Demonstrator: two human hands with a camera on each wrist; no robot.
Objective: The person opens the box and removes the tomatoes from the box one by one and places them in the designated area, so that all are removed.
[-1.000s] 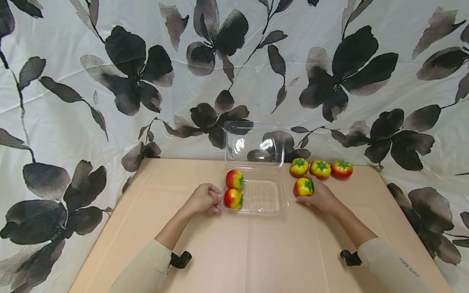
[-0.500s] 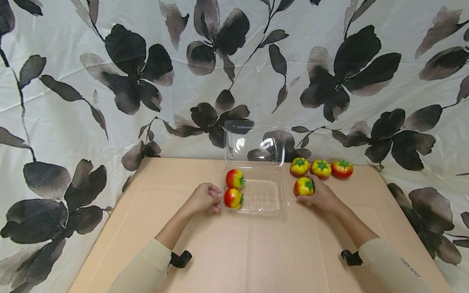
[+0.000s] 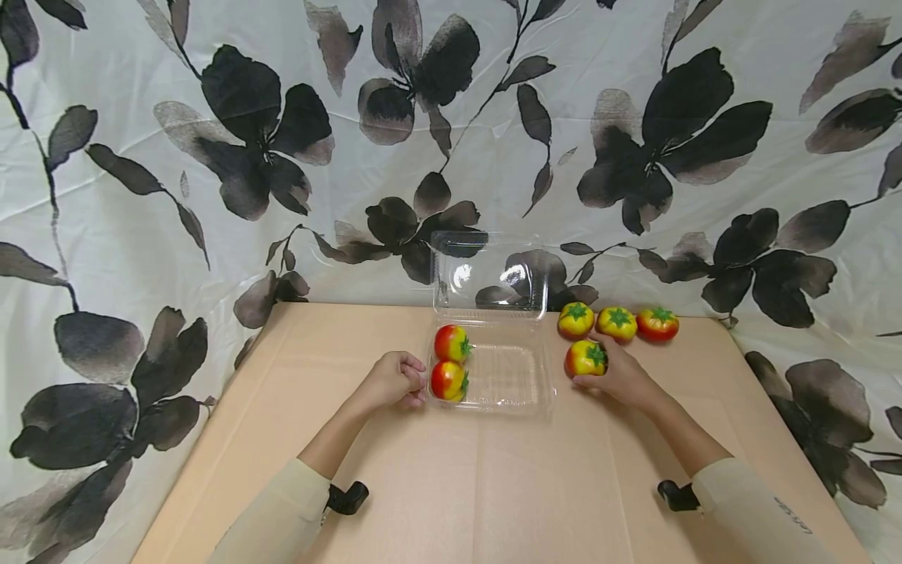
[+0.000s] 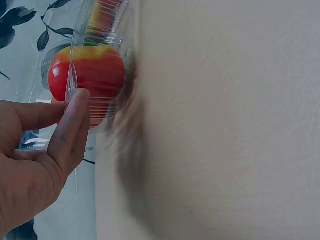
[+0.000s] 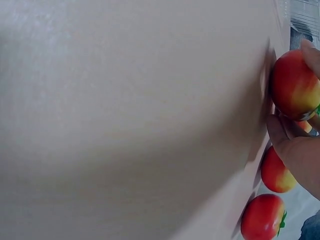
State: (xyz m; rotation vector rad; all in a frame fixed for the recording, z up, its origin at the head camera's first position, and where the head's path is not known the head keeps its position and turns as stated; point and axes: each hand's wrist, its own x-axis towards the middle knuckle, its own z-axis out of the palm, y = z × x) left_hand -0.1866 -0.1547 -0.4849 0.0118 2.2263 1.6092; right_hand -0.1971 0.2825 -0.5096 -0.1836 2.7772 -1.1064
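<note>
Two round red-and-yellow fruits with green leafy tops (image 3: 451, 345) in a clear plastic box (image 3: 507, 376), a third in hand

One bare left hand (image 3: 391, 381) pinches the box's near left rim between thumb and fingers, as the left wrist view shows closely. Both fruits inside lie along the left side, one behind the other, their green tops turned right; the rest of the ribbed floor is bare. At the back, the box's transparent lid (image 3: 493, 278) is raised, with the printed cloth showing through it.

To the right of the box and apart from it, the right hand (image 3: 620, 376) grips a red-and-yellow fruit with a green top (image 3: 583, 359), fingers and thumb around it. Whether this fruit touches the surface below is hard to tell. Just behind it, three more fruits form a row: two mostly yellow ones (image 3: 575, 320) (image 3: 616, 325) and a redder one (image 3: 658, 326) at the right end, green tops upward.

All this sits towards the far edge of a smooth tan board (image 3: 479, 486), before a white cloth with dark floral print (image 3: 521, 172). Beige sleeves (image 3: 275, 509) cover both forearms.
</note>
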